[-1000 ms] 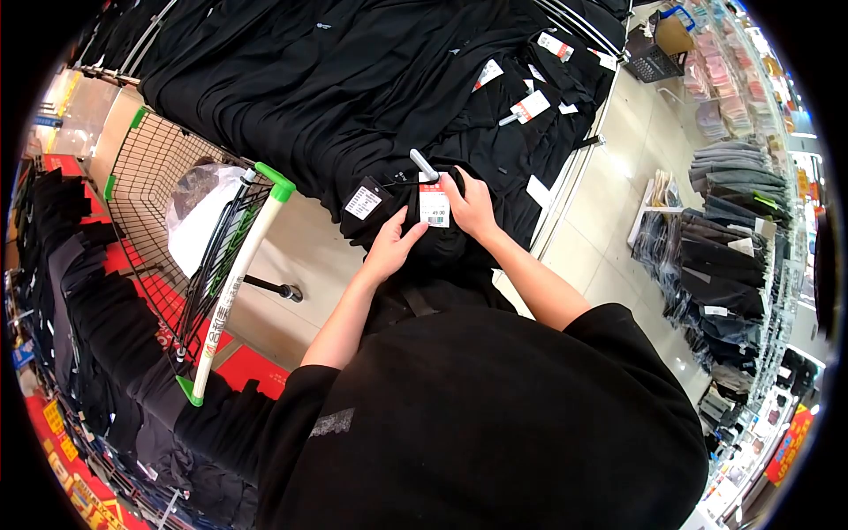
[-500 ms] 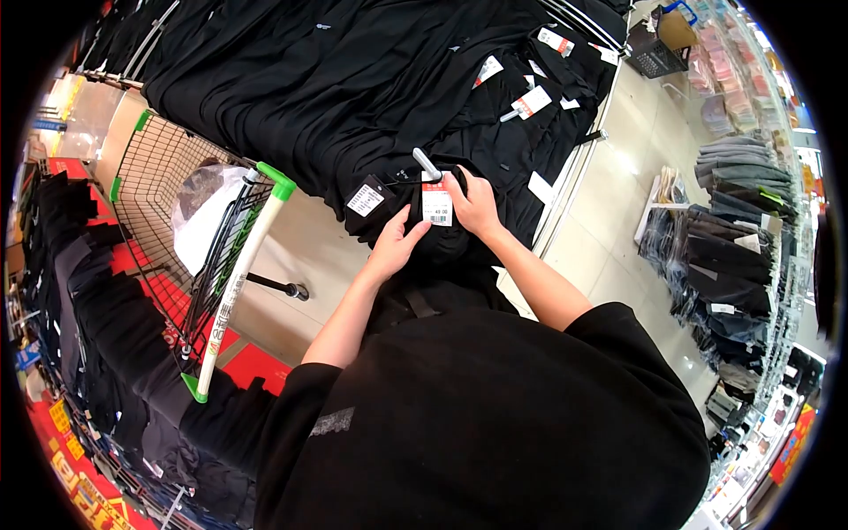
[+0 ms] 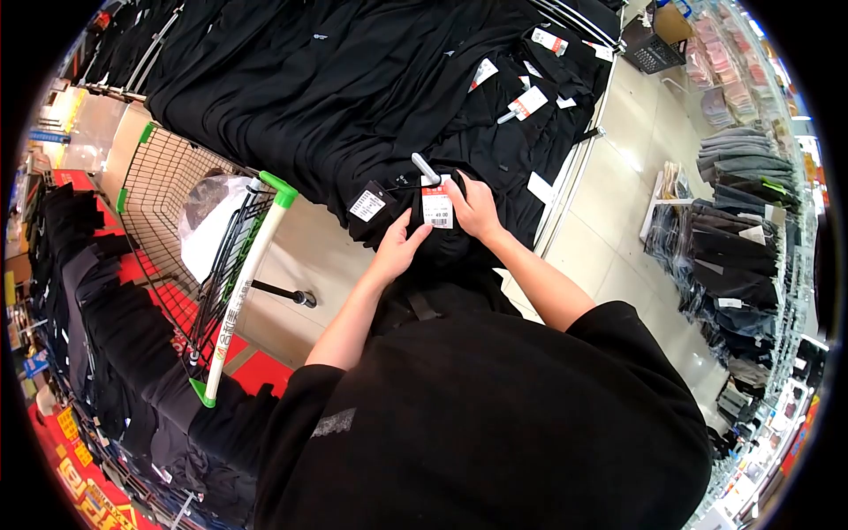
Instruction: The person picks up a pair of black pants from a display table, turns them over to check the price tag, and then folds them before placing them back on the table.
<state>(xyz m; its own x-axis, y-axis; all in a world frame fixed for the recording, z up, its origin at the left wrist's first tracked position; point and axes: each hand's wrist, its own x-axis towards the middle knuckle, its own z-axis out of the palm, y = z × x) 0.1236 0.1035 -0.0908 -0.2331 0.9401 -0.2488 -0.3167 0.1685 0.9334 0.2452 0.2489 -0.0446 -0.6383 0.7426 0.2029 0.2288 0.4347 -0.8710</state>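
Observation:
A white price tag with a red top band lies over a folded black garment in front of me. My right hand is closed at the tag's right edge, thumb on the tag and fingers curled round the dark cloth. From the lower left, my left hand grips the garment, its thumb tip at the tag's lower corner. A pale plastic security tag sticks up just above the price tag. To the left hangs a black label with a white barcode sticker.
Black clothes with several loose tags cover the display ahead. A green-and-white-handled shopping cart stands at left, holding a white plastic bag. Folded trousers line the right shelf, and a dark basket sits beyond the tiled aisle.
The view has shifted slightly, so the cart appears a little farther right and lower. Both hands keep their hold around the price tag and garment.

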